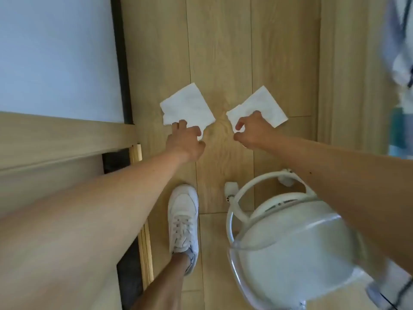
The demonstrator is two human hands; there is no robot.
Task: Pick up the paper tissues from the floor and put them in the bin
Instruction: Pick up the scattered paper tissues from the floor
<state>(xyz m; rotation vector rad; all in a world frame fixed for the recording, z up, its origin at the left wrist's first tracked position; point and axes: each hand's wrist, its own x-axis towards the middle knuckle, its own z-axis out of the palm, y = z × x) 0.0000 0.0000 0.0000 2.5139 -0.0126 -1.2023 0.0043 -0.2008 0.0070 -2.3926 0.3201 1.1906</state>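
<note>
Two white paper tissues lie flat on the wooden floor (221, 63), side by side. My left hand (185, 142) reaches down onto the near edge of the left tissue (187, 106), fingers curled over its lower corner. My right hand (252, 130) rests on the near edge of the right tissue (261, 106), thumb and fingers pinching at its lower left corner. Both tissues still touch the floor. No bin is in view.
A white swivel stool (290, 238) with a ring footrest and castors stands at the lower right. My foot in a white sneaker (183, 220) is planted below the tissues. A wooden cabinet (67, 139) with a pale top runs along the left. Blurred fabric hangs at the right edge.
</note>
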